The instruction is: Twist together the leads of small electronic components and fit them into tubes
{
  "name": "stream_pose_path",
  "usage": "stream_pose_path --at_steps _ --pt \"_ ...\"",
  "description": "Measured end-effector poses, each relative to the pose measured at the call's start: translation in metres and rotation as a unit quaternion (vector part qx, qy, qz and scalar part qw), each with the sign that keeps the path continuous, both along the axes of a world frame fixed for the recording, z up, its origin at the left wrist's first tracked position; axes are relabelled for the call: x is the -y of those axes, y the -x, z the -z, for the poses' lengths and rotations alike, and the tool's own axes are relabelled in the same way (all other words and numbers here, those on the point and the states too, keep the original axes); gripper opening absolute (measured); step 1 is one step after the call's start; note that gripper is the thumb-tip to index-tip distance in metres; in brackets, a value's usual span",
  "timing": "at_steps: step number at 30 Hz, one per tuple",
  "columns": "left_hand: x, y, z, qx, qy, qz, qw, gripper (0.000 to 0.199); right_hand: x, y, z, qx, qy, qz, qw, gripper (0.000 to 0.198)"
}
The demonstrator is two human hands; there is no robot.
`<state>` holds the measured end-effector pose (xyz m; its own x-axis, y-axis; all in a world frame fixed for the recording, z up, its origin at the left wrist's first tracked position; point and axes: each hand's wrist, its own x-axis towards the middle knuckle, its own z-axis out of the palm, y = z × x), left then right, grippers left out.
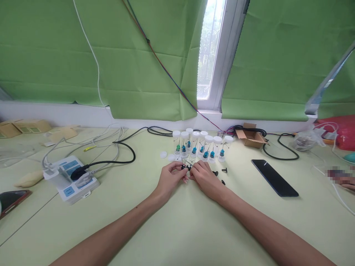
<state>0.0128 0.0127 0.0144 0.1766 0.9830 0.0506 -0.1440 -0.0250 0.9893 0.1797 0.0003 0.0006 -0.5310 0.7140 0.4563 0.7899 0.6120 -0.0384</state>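
Note:
My left hand is closed in a pinch on a small black part at the middle of the table. Close beside it, my right hand has its fingers curled together at the same spot; what lies between them is mostly hidden. Just beyond the fingers are several thin metal pins. Behind these stand several clear tubes with white caps, each with a blue or green piece inside. Loose black T-shaped parts lie right of my right hand. White round caps rest flat to the left of the tubes.
A white power strip with plugs and cables sits at left. To the right lies a black phone, with an open cardboard box behind it. Another person's hand shows at the right edge. Black cable runs along the back.

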Motion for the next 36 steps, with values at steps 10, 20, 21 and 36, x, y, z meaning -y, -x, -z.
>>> stream_pose_path --at_steps 10,20,21,36 --pt "-0.001 0.000 0.001 0.006 0.006 0.003 1.000 0.023 0.000 0.001 -0.001 0.050 -0.021 -0.001 0.999 0.019" --pt "-0.003 0.001 0.005 0.028 0.008 0.001 1.000 0.024 -0.003 -0.003 -0.003 0.010 -0.050 -0.005 0.999 0.017" --pt "-0.003 0.001 0.005 0.032 0.009 0.001 0.999 0.024 -0.003 -0.003 -0.004 -0.002 -0.058 -0.002 0.998 0.017" --pt "0.001 0.000 0.001 0.030 0.020 0.045 0.998 0.022 0.002 -0.010 -0.011 -0.220 -0.152 -0.008 0.964 0.015"
